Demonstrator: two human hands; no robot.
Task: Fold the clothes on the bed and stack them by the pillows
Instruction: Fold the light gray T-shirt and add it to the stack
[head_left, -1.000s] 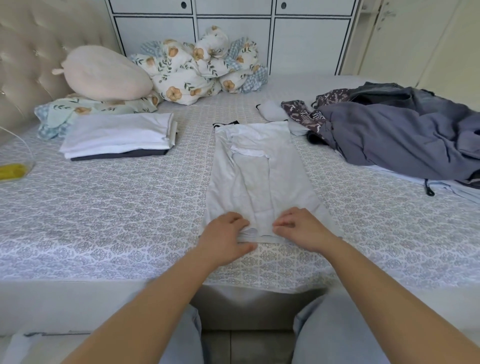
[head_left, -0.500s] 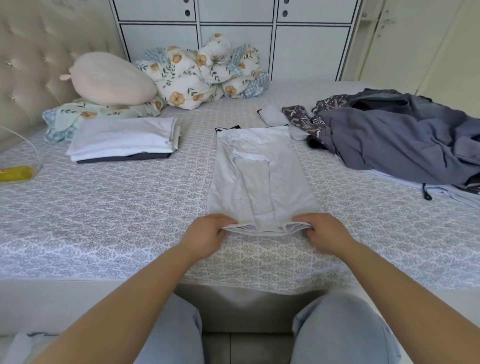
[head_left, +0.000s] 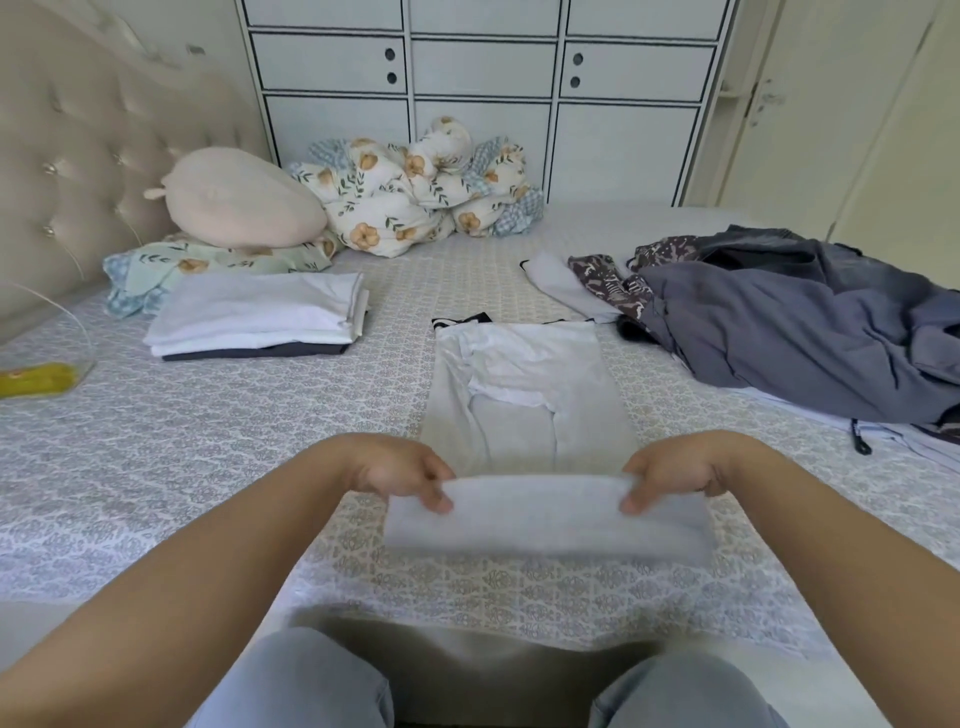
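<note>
Bed (head_left: 218, 467), patterned grey-white cover, several items lying on it.
Far left by the headboard: floral pillow (head_left: 208, 265) with a pale plush cushion (head_left: 244, 205) on top. Just beside it, a stack of folded clothes (head_left: 260, 319), white over one dark piece. Far side, middle: bundled floral quilt (head_left: 426, 197). Centre: light grey garment (head_left: 530, 395) laid lengthwise, its near end raised off the cover. Right: heap of unfolded clothes (head_left: 789, 322), mostly grey-blue, a patterned piece at its left edge. Left edge: yellow item (head_left: 39, 378), unclear what.
</note>
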